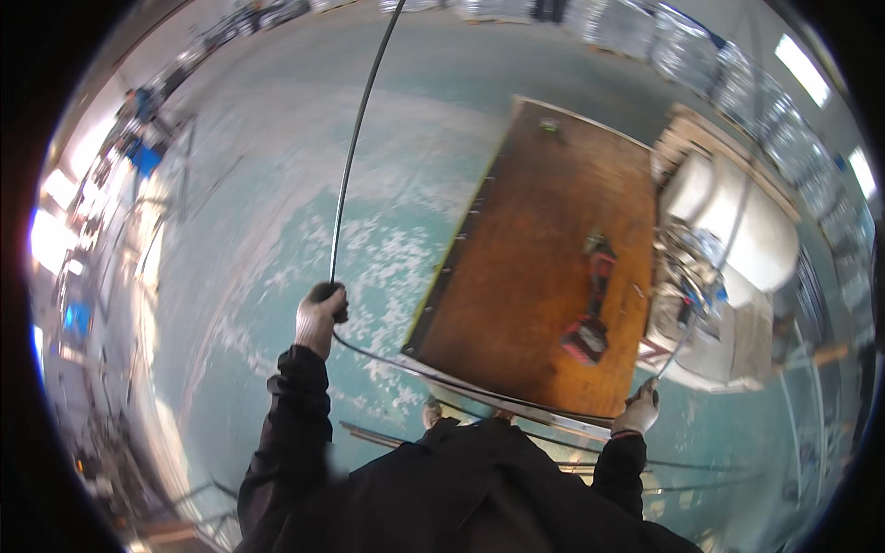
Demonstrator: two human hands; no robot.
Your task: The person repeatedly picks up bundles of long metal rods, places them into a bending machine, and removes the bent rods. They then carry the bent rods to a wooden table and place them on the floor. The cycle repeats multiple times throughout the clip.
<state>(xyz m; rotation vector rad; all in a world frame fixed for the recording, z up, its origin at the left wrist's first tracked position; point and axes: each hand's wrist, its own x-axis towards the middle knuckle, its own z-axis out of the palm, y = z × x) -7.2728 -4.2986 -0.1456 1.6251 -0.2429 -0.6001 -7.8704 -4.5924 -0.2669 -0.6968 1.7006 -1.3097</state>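
Observation:
My left hand point(322, 318), in a pale glove with dark fingers, is closed round a long thin dark rod point(354, 152) that rises steeply past the top of the view. Below that hand it bends and runs rightward along the near edge of a brown-topped table point(516, 267). My right hand point(638, 409), gloved too, is closed at the table's near right corner. A thin length of what looks like the same rod slopes up and away from it. On the tabletop lies a red and black cordless power tool point(598, 300), its battery end towards me.
A small yellow-green object point(549, 125) sits near the table's far end. Right of the table are large white rolls point(737, 217) and a heap of metallic scraps point(680, 267). Metal bars point(371, 435) lie low by my feet. Wrapped stacks point(619, 28) line the far wall.

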